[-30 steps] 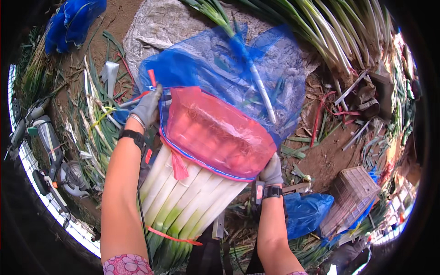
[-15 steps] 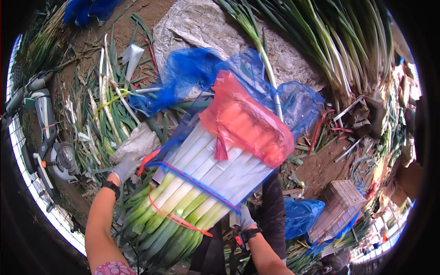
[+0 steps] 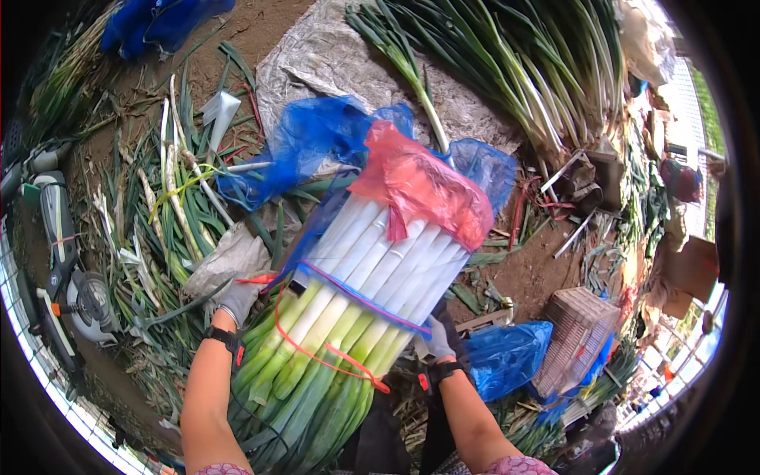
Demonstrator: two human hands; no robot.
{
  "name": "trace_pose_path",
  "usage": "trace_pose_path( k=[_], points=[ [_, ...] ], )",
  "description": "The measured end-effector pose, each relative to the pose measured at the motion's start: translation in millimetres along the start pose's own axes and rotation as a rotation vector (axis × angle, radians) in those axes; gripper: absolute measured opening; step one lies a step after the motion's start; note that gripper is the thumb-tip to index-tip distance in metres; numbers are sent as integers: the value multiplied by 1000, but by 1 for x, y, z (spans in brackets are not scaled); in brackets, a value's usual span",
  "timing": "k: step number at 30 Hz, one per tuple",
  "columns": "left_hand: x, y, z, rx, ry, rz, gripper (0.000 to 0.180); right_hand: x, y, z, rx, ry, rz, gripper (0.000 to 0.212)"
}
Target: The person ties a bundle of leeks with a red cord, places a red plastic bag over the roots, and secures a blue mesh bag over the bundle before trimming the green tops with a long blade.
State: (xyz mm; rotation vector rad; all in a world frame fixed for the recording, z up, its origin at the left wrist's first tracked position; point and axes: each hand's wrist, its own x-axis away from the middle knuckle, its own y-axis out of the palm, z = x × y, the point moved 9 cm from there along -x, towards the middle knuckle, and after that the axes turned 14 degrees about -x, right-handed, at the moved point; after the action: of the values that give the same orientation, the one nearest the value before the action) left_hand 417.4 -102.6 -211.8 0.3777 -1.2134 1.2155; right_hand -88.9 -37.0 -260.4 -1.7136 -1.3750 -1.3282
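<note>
In front of me a thick bundle of leeks [image 3: 321,348] lies tilted, white ends away from me and green leaves toward me. A clear plastic bag [image 3: 380,257] with a blue rim covers the white ends; its red far end [image 3: 423,182] is crumpled. An orange-red tie [image 3: 356,366] loops round the green part. My left hand [image 3: 236,302], in a grey glove, is at the bundle's left side beside an orange strip end; its fingers look curled, partly hidden. My gloved right hand [image 3: 437,342] is closed at the bag's right lower corner. A dark tube end [image 3: 298,282] shows at the bag's left corner.
Blue netting [image 3: 313,142] lies just beyond the bag. More leeks [image 3: 546,71] are piled at far right on a pale sheet [image 3: 301,59]. Leek scraps [image 3: 178,198] cover the left ground, near a grey wheeled device [image 3: 91,305]. A crate [image 3: 578,340] and blue plastic bag [image 3: 507,356] stand right.
My left hand has moved right, closer to the bundle, and my right hand slightly up and right. The leeks and bag sit a little differently in view, as the whole view has shifted.
</note>
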Motion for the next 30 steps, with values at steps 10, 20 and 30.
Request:
trace_pose_path(
  k=[10,20,30],
  points=[
    [-46,-27,242,93,398,140,34,-13,51,-173,-415,-346,41,30],
    [-46,38,272,-334,309,-357,8,32,26,-88,-201,-19,-7,27],
    [0,-1,248,172,165,-165,6,3,-11,-72,-1056,-108,116,11]
  ],
)
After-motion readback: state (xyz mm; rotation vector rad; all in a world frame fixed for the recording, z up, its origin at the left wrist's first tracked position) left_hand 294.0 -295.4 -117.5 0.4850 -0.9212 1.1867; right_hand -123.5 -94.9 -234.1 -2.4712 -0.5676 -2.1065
